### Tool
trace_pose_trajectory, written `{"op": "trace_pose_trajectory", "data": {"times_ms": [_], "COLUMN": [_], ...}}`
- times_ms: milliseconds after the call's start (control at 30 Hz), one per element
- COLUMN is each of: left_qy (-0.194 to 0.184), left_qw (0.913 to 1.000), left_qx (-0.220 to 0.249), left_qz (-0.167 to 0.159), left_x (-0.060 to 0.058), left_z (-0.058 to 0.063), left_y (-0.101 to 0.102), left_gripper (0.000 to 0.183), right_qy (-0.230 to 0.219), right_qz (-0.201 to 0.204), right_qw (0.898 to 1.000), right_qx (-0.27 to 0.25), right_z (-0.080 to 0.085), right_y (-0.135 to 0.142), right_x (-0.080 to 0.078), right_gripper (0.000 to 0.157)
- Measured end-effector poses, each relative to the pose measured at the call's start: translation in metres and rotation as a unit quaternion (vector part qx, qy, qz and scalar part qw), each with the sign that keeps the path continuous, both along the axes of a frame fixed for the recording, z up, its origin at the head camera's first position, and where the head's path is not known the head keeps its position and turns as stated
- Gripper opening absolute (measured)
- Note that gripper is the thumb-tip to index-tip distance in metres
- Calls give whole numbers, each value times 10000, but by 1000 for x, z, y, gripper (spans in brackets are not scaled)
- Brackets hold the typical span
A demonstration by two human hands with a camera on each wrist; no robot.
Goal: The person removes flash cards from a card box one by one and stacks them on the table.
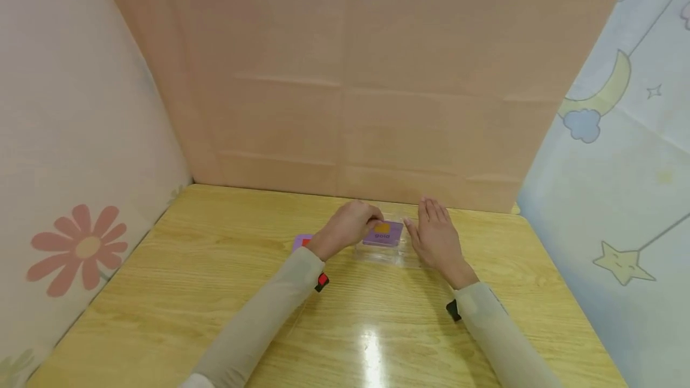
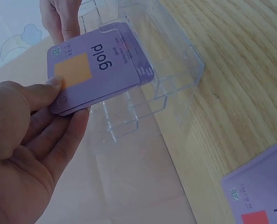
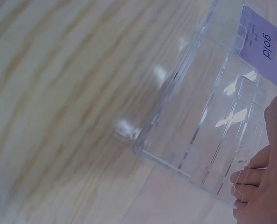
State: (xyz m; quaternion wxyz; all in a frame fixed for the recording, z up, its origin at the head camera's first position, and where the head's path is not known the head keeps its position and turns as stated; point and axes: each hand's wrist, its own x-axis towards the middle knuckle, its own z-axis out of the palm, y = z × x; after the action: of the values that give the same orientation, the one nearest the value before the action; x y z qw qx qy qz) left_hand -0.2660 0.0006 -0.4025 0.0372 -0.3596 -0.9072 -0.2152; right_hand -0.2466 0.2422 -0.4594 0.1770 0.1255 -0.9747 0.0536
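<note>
Purple cards printed "gold", with an orange square, are pinched between the thumb and fingers of my left hand. The left wrist view shows more than one card edge in this small stack. Their lower end sits in the front slot of a clear plastic tiered holder. My right hand lies at the holder's right side, fingers stretched forward and thumb apart. In the right wrist view its fingertips touch the holder's far part; the rest of that hand is cut off.
Another pile of purple cards with a red square lies on the wooden table, left of the holder and partly behind the left wrist in the head view. Brown sheeting rises behind the table, with patterned cloth at both sides.
</note>
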Motion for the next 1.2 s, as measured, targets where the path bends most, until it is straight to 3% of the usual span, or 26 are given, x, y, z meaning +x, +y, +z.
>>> {"op": "trace_pose_trajectory", "data": {"times_ms": [267,633,900,1200], "left_qy": [-49,-247,-147,-424], "left_qw": [9997,9971,9950,9906], "left_qx": [242,692,952,1281], "left_qz": [-22,197,259,236], "left_x": [-3,0,-2,-1], "left_z": [-5,-9,-13,-13], "left_y": [-1,-1,-2,-7], "left_gripper": [22,17,22,25], "right_qy": [135,127,160,80], "right_qz": [76,66,79,99], "right_qw": [9999,9999,9998,9999], "right_qx": [2,7,48,13], "right_z": [0,2,1,1], "right_y": [0,1,3,0], "right_x": [-1,2,0,1], "right_gripper": [72,72,72,73]}}
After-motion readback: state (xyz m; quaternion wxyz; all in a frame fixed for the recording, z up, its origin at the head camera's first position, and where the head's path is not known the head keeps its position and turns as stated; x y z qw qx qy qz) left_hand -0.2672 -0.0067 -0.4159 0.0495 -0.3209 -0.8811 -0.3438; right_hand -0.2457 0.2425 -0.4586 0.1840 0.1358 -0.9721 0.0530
